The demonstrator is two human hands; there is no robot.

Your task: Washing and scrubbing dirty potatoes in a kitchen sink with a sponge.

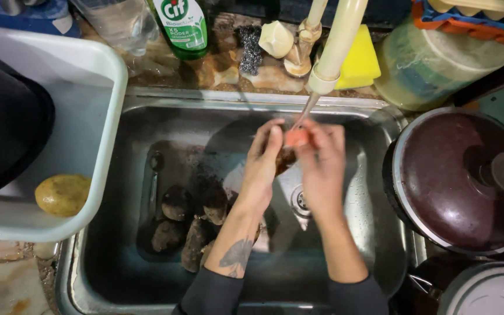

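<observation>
Both hands over the steel sink (118, 175), directly under the running tap (336, 46): left hand (262, 166) cups a dark potato (285, 158), fingers curled round it, while right hand (322, 166) pinches a small orange scrubber (296, 137) against its top. More unwashed potatoes (191, 224) lie piled on the sink floor, left of the drain. One clean yellow potato (62, 194) sits in the pale tub (103, 87) at left; a lidded dark pot (462, 178) stands right of the sink.
</observation>
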